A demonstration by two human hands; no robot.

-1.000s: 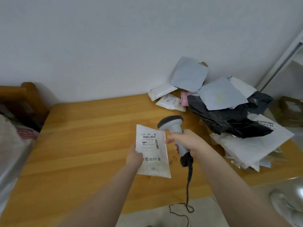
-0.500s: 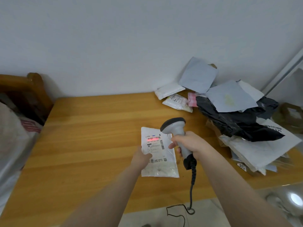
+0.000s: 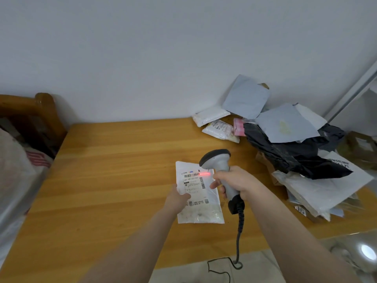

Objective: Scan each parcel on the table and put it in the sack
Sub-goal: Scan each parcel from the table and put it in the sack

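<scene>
My left hand (image 3: 177, 199) holds a white parcel (image 3: 201, 209) by its left edge, label side up, over the wooden table (image 3: 114, 164). My right hand (image 3: 236, 183) grips the handle of a grey barcode scanner (image 3: 216, 160), its head pointing down at the parcel. A red scan line glows on the right end of the label's top barcode. A pile of parcels (image 3: 295, 148) in grey, black and white lies at the table's right end. The sack (image 3: 18, 180), whitish with red print, stands at the left edge of view.
The scanner's coiled cable (image 3: 238, 237) hangs over the table's front edge to the floor. A wooden bed frame (image 3: 40, 113) stands behind the sack. A cardboard box (image 3: 361, 148) sits at the far right. A white wall backs the table.
The red scan line, absent a second ago, now lies on the label's barcode and has shifted right since half a second ago. Both hands keep their holds.
</scene>
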